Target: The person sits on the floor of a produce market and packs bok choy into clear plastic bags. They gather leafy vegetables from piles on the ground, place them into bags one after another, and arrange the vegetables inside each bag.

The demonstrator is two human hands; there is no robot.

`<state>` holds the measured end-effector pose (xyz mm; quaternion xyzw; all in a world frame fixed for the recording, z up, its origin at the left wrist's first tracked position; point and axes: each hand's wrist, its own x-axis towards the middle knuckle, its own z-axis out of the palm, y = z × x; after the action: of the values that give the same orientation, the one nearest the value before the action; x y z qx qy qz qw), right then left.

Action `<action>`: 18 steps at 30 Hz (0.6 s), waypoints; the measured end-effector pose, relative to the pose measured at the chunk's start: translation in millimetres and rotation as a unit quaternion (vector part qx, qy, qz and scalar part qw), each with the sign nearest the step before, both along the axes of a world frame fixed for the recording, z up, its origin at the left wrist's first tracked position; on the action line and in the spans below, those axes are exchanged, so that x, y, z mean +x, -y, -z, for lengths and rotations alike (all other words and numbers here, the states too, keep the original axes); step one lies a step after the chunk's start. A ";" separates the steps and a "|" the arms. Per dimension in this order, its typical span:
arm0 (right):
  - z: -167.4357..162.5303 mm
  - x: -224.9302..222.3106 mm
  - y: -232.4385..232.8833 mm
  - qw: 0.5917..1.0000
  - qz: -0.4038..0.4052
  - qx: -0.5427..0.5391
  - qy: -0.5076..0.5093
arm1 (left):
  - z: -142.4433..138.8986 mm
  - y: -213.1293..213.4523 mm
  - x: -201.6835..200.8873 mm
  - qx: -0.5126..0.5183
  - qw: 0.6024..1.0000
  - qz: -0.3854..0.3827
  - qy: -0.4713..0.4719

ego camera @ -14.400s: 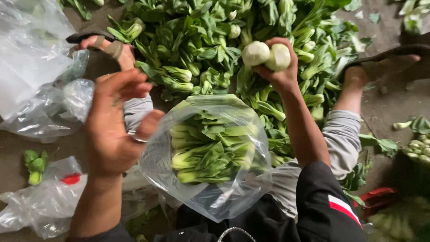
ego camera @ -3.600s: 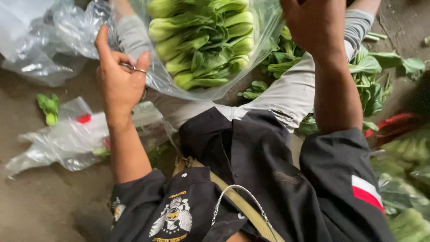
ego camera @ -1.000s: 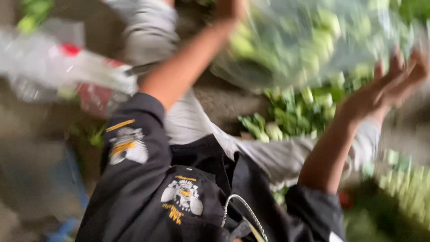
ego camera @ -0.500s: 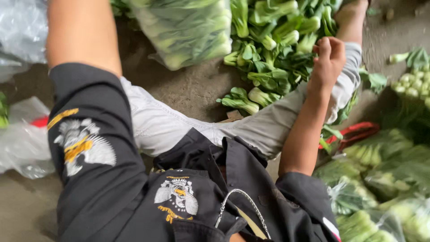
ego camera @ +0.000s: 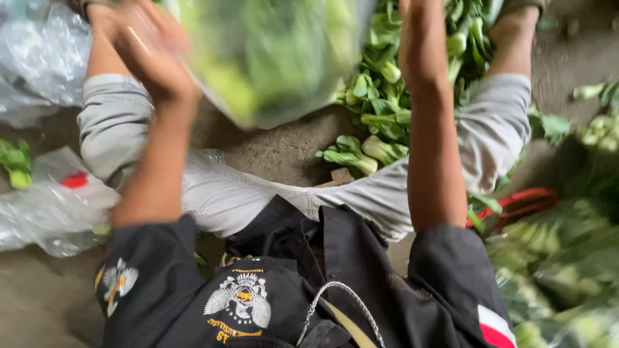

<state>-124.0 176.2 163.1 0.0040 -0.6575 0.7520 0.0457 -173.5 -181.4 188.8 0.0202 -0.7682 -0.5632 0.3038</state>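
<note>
Both arms now raised versus half a second ago, bag of greens [ego camera: 274, 55] swung back to centre, held up over the floor [ego camera: 277, 148]. Left hand [ego camera: 151, 55] grips its left side, blurred; right hand [ego camera: 412, 13] cut off, grip unclear. Loose greens [ego camera: 380, 116] beyond.

loose green bok choy [ego camera: 377, 129] heaped on the concrete floor [ego camera: 284, 151] (empty clear bags [ego camera: 51, 212] lie left).

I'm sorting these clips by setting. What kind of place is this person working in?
Probably a produce packing spot on the ground: loose leafy greens heaped on a bare concrete floor, clear plastic bags lying about, and a filled bag of greens in hand.
</note>
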 end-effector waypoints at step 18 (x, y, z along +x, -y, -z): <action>68.7 219.7 -101.0 0.894 0.133 -0.414 0.110 | 25.1 -152.3 362.2 -0.100 0.734 0.651 0.164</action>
<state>95.7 277.2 94.4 -0.1853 -0.2824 0.9386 0.0701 188.7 -29.1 163.7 -0.4236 -0.6831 -0.5311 -0.2680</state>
